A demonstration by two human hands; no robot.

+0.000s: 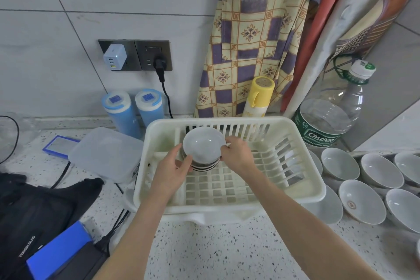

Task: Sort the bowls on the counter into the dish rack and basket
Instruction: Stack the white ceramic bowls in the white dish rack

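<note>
A cream plastic dish rack (pixel 302 191) stands in the middle of the speckled counter. At its far left a white bowl (pixel 203 144) tilts on top of a small stack of bowls (pixel 204 166) with dark rings at the base. My left hand (pixel 175 170) grips the stack's left side, thumb on the top bowl's lower rim. My right hand (pixel 236 154) pinches the top bowl's right rim. Several white bowls (pixel 361 204) sit upright on the counter to the right of the rack; one shows a brown emblem inside.
A clear lidded container (pixel 102 152) sits left of the rack, two blue bottles (pixel 134 111) and a yellow spray can (pixel 258 98) behind it. A large water jug (pixel 329 118) stands at the back right. A black bag (pixel 38 211) and cables lie front left.
</note>
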